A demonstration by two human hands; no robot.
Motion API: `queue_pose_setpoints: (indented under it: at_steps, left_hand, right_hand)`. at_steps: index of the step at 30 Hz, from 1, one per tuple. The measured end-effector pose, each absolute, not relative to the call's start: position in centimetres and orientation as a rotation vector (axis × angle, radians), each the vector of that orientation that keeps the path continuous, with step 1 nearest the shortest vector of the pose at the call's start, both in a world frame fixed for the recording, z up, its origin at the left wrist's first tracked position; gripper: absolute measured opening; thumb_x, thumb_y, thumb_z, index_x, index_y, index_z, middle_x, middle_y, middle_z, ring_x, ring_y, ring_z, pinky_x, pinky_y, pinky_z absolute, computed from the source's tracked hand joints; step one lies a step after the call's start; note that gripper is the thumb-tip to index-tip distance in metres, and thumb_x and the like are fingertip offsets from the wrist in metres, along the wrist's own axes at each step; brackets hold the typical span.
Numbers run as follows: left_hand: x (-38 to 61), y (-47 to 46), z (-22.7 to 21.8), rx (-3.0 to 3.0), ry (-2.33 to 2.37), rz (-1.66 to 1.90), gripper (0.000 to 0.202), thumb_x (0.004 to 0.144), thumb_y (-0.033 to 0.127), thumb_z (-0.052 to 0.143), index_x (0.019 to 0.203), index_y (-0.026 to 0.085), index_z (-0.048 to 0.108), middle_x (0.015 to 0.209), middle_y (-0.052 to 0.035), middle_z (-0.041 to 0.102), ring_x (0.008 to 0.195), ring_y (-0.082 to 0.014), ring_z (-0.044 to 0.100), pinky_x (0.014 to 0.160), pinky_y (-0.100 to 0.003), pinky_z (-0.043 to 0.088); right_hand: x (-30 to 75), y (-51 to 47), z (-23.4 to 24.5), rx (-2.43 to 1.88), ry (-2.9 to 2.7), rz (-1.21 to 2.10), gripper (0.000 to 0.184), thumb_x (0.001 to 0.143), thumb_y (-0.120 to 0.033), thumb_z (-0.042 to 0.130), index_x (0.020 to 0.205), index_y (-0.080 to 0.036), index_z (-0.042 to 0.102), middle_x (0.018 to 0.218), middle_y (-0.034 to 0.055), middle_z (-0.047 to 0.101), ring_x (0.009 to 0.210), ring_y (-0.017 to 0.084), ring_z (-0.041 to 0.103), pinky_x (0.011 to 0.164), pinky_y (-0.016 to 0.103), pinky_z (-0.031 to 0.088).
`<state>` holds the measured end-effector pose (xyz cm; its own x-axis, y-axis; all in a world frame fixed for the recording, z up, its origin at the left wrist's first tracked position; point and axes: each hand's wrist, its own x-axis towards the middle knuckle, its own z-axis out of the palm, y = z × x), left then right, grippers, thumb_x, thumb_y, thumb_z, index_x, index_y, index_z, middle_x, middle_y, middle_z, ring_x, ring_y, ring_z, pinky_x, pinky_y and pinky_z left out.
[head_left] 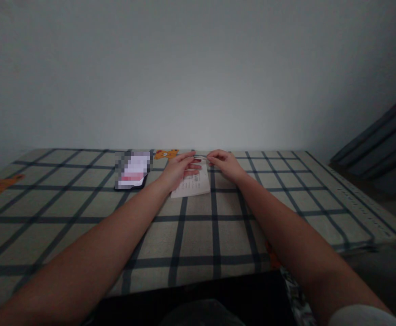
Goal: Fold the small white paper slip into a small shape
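Observation:
A small white printed paper (199, 183) lies on the checked cloth, with dark print and what looks like a square code on it. Across its left and upper part rests my left hand (178, 171), its fingers stretched out and apart. My right hand (225, 164) is closed in a pinch at the paper's upper right corner. The top edge there looks raised or folded, and the fingers partly hide it. Left of my left hand lies a phone (135, 170) with a lit, blurred screen.
A checked tablecloth (198, 240) with orange bear prints covers the table. Behind it stands a plain grey wall (198, 72). Dark pleated fabric (381, 136) hangs beyond the right edge. The table's front edge is close to my lap.

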<state>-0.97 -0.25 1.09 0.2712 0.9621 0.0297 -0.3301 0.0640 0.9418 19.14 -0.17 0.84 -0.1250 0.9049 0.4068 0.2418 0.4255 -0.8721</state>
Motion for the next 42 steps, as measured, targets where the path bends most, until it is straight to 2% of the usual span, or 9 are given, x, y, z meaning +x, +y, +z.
queue_pose_setpoints:
  at_steps: [4,7,14,19,21,25,32,38,42]
  left_hand:
    - [-0.9,-0.3,1.3,1.024,0.79,1.132,0.037,0.083,0.006,0.061,0.119,0.01,0.064,0.087,-0.009,0.071,0.075,-0.017,0.072,0.07,-0.029,0.059]
    - [-1.0,-0.4,1.4,1.005,0.813,1.128,0.03,0.082,0.004,0.06,0.111,0.007,0.067,0.081,-0.008,0.07,0.072,-0.0155,0.07,0.072,-0.029,0.059]
    - [-1.0,0.1,1.0,1.048,0.826,1.137,0.013,0.08,0.008,0.068,0.092,0.011,0.073,0.09,-0.0093,0.073,0.078,-0.0142,0.068,0.076,-0.028,0.058]
    - [-1.0,0.5,0.2,1.029,0.783,1.202,0.012,0.077,0.017,0.075,0.086,0.011,0.069,0.089,-0.0098,0.073,0.077,-0.0163,0.069,0.076,-0.032,0.058]
    - [-1.0,0.6,0.1,1.016,0.78,1.234,0.015,0.077,0.017,0.075,0.088,0.01,0.069,0.088,-0.0096,0.073,0.076,-0.016,0.069,0.076,-0.032,0.058]
    - [-0.9,0.6,0.2,0.999,0.718,1.283,0.018,0.077,0.012,0.073,0.094,0.01,0.068,0.093,-0.0092,0.074,0.078,-0.0156,0.069,0.079,-0.031,0.057]
    - [-0.7,0.2,0.7,1.023,0.734,1.312,0.027,0.078,0.009,0.069,0.104,0.015,0.065,0.104,-0.0083,0.073,0.083,-0.0167,0.069,0.079,-0.033,0.058]
    - [-0.8,-0.1,1.2,1.019,0.729,1.304,0.029,0.082,0.01,0.065,0.11,0.016,0.065,0.114,-0.011,0.072,0.089,-0.0195,0.07,0.081,-0.036,0.058]
    - [-0.8,-0.2,1.1,1.016,0.705,1.299,0.027,0.082,0.01,0.065,0.108,0.015,0.066,0.113,-0.0116,0.072,0.09,-0.0189,0.07,0.086,-0.036,0.056]
  right_hand:
    - [19.1,-0.4,0.9,-0.958,-1.68,0.727,0.02,0.078,-0.039,0.07,0.082,-0.019,0.071,0.09,0.0049,0.07,0.087,0.016,0.063,0.087,0.034,0.049]
    - [18.9,-0.6,0.9,-0.912,-1.754,0.687,0.018,0.079,-0.037,0.07,0.081,-0.019,0.071,0.094,0.006,0.069,0.091,0.017,0.064,0.084,0.034,0.05]
    - [18.7,-1.2,1.1,-0.866,-1.907,0.448,0.016,0.083,-0.035,0.066,0.092,-0.022,0.071,0.098,0.0061,0.067,0.096,0.019,0.063,0.086,0.037,0.051]
    - [18.8,-1.5,1.6,-0.886,-1.948,0.329,0.055,0.079,-0.044,0.074,0.13,-0.029,0.059,0.13,0.0098,0.057,0.122,0.025,0.053,0.095,0.041,0.05]
    - [18.9,-1.4,1.6,-0.898,-1.953,0.284,0.064,0.075,-0.048,0.077,0.134,-0.031,0.057,0.136,0.0102,0.053,0.126,0.027,0.049,0.102,0.045,0.046]
    - [19.0,-1.1,1.3,-0.904,-2.02,0.175,0.052,0.071,-0.048,0.081,0.119,-0.03,0.07,0.141,0.01,0.045,0.132,0.029,0.043,0.113,0.05,0.035]
    - [18.9,-0.9,0.8,-0.945,-2.141,0.166,0.022,0.078,-0.032,0.078,0.1,-0.034,0.077,0.148,0.0038,0.041,0.135,0.029,0.04,0.113,0.055,0.032]
    - [19.2,-0.5,0.4,-0.974,-2.042,0.161,0.013,0.079,-0.025,0.074,0.091,-0.03,0.077,0.145,0.0048,0.043,0.131,0.028,0.044,0.111,0.054,0.036]
    - [19.1,-0.7,0.6,-0.974,-2.036,0.179,0.018,0.075,-0.032,0.079,0.092,-0.028,0.076,0.146,0.0059,0.041,0.132,0.03,0.043,0.111,0.053,0.036]
